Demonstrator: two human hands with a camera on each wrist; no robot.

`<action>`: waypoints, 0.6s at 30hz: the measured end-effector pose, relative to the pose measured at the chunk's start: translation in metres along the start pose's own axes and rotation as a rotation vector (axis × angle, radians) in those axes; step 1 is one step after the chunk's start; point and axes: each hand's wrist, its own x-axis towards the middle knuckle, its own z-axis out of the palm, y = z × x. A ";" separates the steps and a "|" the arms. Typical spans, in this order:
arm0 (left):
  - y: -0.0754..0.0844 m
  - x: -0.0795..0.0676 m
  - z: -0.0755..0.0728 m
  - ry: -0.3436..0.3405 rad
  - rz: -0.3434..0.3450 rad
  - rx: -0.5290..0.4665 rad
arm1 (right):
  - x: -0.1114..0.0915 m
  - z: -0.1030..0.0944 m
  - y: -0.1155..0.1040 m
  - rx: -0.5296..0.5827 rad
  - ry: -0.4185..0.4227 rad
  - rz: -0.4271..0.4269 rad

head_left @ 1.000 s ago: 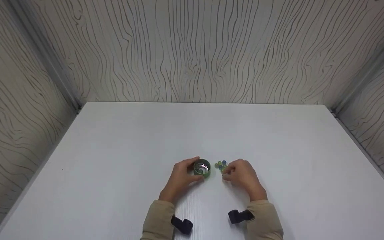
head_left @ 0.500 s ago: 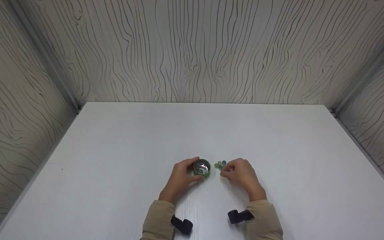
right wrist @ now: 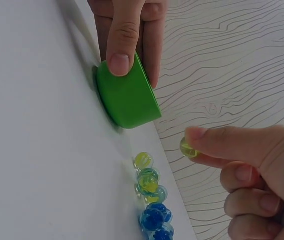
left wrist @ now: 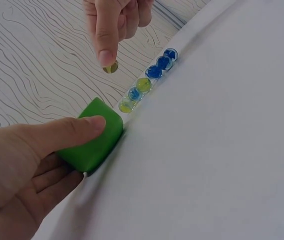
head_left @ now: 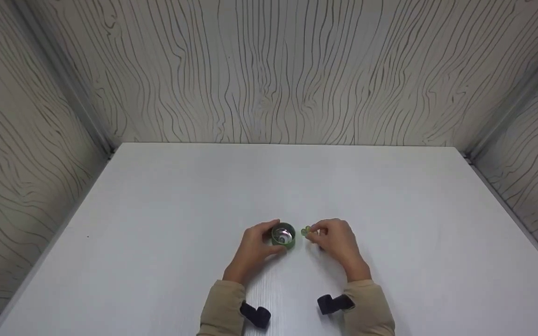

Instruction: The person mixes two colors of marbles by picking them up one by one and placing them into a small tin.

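My left hand (head_left: 252,245) holds a small green cup (right wrist: 127,97) upright on the white table, thumb on one side and fingers on the other. Something small and round lies inside the cup (head_left: 283,237) in the head view. Between thumb and forefinger, my right hand (head_left: 340,240) pinches a yellow-green marble (right wrist: 187,148), raised above the tabletop. Its other fingers are curled in, as the right wrist view shows. Beneath it, several loose blue and yellow marbles (left wrist: 154,72) lie clustered just right of the cup; in the head view the hand hides most of them.
The white table (head_left: 180,196) extends around both hands. Panels with a wood-grain line pattern (head_left: 259,74) stand behind it and at both sides. A dark camera mount sits on each wrist, over the beige sleeves (head_left: 224,303).
My right hand has shifted slightly left and away from me, rising off the marbles with one pinched. More of the cluster is now covered in the head view. The left hand and cup have stayed still.
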 end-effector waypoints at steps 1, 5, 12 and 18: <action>0.000 0.000 0.000 0.000 0.000 0.000 | 0.000 0.000 0.000 0.003 0.010 -0.008; 0.001 0.000 0.000 0.000 0.008 0.009 | 0.000 0.001 -0.001 0.015 0.053 -0.043; 0.000 -0.001 0.000 -0.017 0.001 0.031 | 0.000 0.004 -0.003 0.033 0.086 -0.061; 0.001 -0.001 0.000 -0.024 -0.006 0.032 | -0.001 0.005 -0.005 0.058 0.087 -0.088</action>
